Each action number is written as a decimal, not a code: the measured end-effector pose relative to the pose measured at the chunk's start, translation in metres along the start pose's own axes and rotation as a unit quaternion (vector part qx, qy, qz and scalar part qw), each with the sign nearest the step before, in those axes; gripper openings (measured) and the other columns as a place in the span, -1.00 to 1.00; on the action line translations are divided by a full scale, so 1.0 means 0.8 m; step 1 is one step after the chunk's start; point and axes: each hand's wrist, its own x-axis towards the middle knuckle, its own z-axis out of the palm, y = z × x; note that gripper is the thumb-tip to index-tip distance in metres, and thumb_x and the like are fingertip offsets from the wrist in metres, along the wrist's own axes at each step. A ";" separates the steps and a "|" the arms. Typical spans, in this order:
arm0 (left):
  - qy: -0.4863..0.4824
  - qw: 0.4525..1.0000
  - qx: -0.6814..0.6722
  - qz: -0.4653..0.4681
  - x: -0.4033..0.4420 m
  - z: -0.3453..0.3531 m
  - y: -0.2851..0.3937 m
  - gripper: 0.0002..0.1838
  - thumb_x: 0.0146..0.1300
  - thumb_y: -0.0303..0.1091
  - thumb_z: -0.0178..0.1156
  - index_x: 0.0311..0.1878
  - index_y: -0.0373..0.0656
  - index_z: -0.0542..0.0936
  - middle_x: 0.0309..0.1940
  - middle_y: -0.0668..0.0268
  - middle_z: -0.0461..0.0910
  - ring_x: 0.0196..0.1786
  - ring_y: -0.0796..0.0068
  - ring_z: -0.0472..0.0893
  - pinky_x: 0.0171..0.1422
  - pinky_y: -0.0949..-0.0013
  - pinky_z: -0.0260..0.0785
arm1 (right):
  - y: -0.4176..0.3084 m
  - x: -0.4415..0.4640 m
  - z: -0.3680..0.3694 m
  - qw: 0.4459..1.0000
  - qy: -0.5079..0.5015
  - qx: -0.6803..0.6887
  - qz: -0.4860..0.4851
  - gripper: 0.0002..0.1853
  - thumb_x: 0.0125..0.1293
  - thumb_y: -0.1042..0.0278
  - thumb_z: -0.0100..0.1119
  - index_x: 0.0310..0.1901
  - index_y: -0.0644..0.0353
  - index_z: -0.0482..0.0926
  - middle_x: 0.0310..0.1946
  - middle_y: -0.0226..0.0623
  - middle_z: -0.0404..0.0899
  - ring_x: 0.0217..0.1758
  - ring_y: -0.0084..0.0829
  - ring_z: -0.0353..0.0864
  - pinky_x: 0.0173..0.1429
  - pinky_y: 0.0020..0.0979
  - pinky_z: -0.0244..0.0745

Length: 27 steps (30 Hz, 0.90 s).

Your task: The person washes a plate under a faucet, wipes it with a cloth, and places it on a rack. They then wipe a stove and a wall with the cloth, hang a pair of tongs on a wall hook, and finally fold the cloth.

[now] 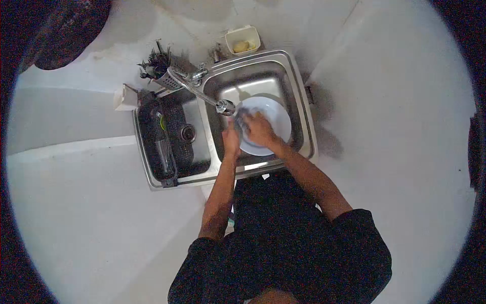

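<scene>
A white plate (277, 120) is held tilted over the right basin of the steel sink (298, 104). At its left rim, my left hand (231, 142) has its fingers closed on the edge. My right hand (259, 130) lies over the plate's face, its fingers curled on a grey scrubbing pad (241, 117) that is blurred and partly covered. Close above both hands hangs the faucet head (225, 107) on its flexible metal hose; whether water runs from it I cannot tell.
In the left basin sits a dark dish rack (164, 147) beside the drain (188, 133). A perforated holder (169, 80) with cutlery stands behind it. A white container (243, 40) with yellowish sponges is at the back, and a white box (125, 97) at the left corner.
</scene>
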 end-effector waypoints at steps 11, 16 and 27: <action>0.130 0.931 0.248 0.235 0.021 -0.067 0.023 -0.70 0.10 -0.50 0.24 -0.07 -0.38 0.60 -0.27 0.22 0.68 -0.24 0.37 0.65 -0.15 0.31 0.48 | 0.086 -0.068 -0.050 0.983 -0.118 -0.043 0.135 -0.42 0.02 0.22 0.35 0.11 0.21 0.46 0.02 0.01 0.53 0.14 0.01 0.49 0.18 -0.02 0.44; 0.137 0.959 0.142 0.203 0.026 -0.077 0.002 -0.60 0.07 -0.51 0.17 0.04 -0.39 0.55 -0.19 0.16 0.66 -0.20 0.29 0.65 -0.07 0.26 0.49 | 0.131 -0.026 -0.038 0.973 -0.091 -0.148 0.152 -0.35 0.04 0.21 0.31 0.21 0.18 0.43 0.03 0.12 0.51 0.21 0.07 0.45 0.29 0.01 0.37; 0.065 0.981 -0.181 0.012 -0.026 -0.040 0.001 -0.56 0.24 -0.47 0.19 0.20 -0.24 0.43 0.01 0.17 0.57 0.00 0.24 0.60 0.02 0.14 0.53 | -0.020 0.292 -0.056 0.993 0.030 0.093 -0.066 -0.51 0.16 0.33 0.13 0.15 0.28 0.52 0.11 0.10 0.53 0.21 0.05 0.49 0.35 -0.13 0.36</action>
